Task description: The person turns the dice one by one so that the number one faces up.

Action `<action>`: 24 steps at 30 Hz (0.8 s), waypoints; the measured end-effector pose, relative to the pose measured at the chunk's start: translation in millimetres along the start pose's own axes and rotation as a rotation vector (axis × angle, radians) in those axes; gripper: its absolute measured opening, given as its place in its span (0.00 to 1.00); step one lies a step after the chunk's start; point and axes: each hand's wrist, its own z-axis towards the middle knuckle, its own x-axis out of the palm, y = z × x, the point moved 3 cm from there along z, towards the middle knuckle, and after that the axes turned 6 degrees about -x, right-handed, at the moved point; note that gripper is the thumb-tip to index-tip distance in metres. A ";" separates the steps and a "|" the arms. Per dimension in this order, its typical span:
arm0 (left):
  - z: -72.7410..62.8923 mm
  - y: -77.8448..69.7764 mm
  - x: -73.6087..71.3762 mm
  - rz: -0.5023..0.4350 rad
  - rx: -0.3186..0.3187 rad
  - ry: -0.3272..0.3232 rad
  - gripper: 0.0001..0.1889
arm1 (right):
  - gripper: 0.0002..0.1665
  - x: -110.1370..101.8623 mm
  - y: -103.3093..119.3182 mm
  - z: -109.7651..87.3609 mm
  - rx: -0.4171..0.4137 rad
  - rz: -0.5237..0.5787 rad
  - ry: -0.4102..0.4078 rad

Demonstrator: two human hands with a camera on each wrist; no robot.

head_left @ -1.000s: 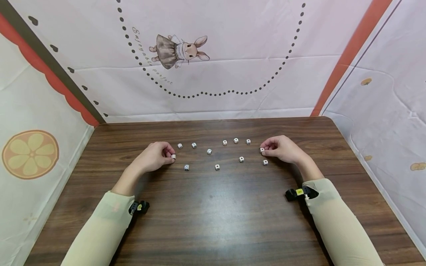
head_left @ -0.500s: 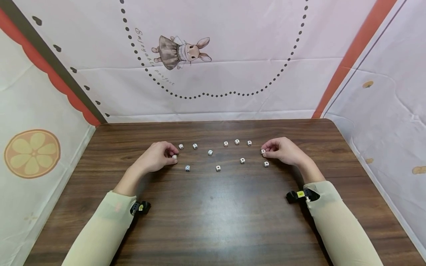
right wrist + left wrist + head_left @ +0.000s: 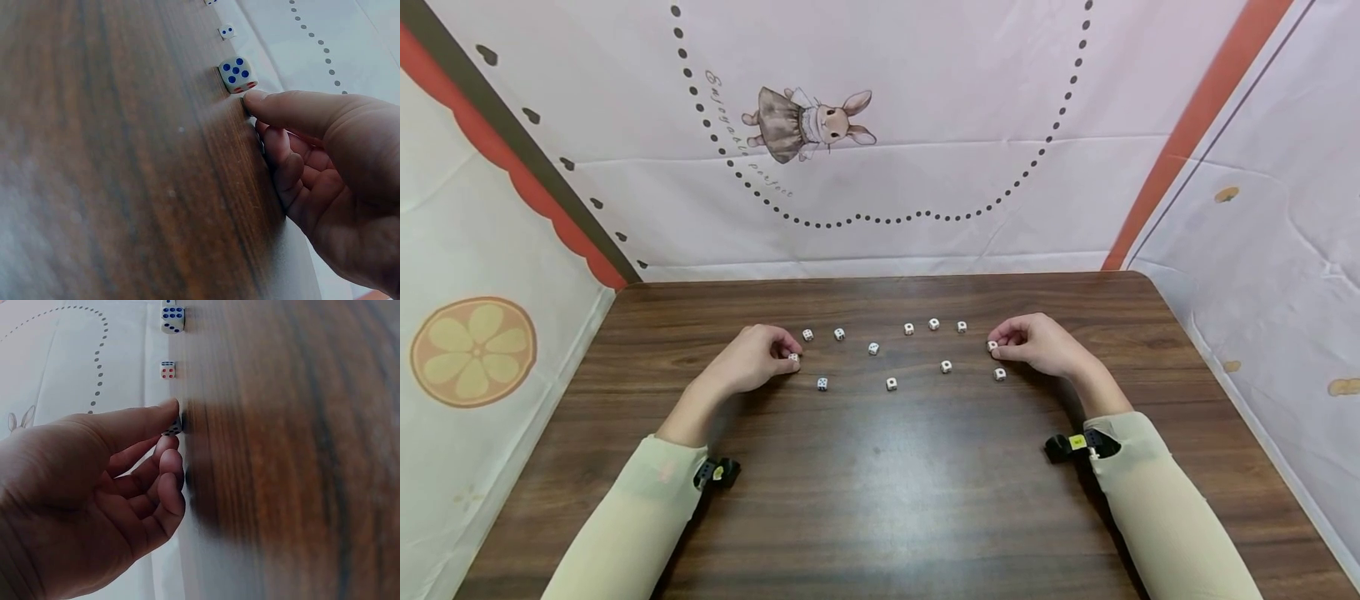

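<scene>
My left hand (image 3: pixel 749 358) pinches a small white die (image 3: pixel 173 427) between thumb and fingers at the left end of a scatter of dice. In the left wrist view, the thumb and fingers cover part of it, with dark pips showing. At the right end, my right hand (image 3: pixel 1037 343) pinches another white die (image 3: pixel 992 346) close to the tabletop. That die is hidden behind the thumb in the right wrist view. Just beyond the thumb tip there sits a separate die (image 3: pixel 237 74) with five blue pips facing the camera.
Several more dice lie apart between the hands, among them a die (image 3: pixel 873 349) near the middle and a die (image 3: pixel 891 384) nearer me. The brown wooden table (image 3: pixel 880 500) meets a printed cloth backdrop (image 3: pixel 940 167) at its far edge. Cloth also hangs at both sides.
</scene>
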 end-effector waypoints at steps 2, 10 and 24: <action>-0.4 0.1 0.0 0.003 -0.002 0.000 0.05 | 0.11 0.5 -1.0 0.0 -0.002 0.000 -0.003; -0.2 1.1 -1.4 -0.014 -0.030 -0.016 0.04 | 0.11 0.4 -1.8 -0.2 -0.008 0.005 -0.008; -1.0 1.7 -2.4 -0.044 -0.037 -0.023 0.03 | 0.11 0.5 -1.5 -0.5 -0.002 0.007 -0.007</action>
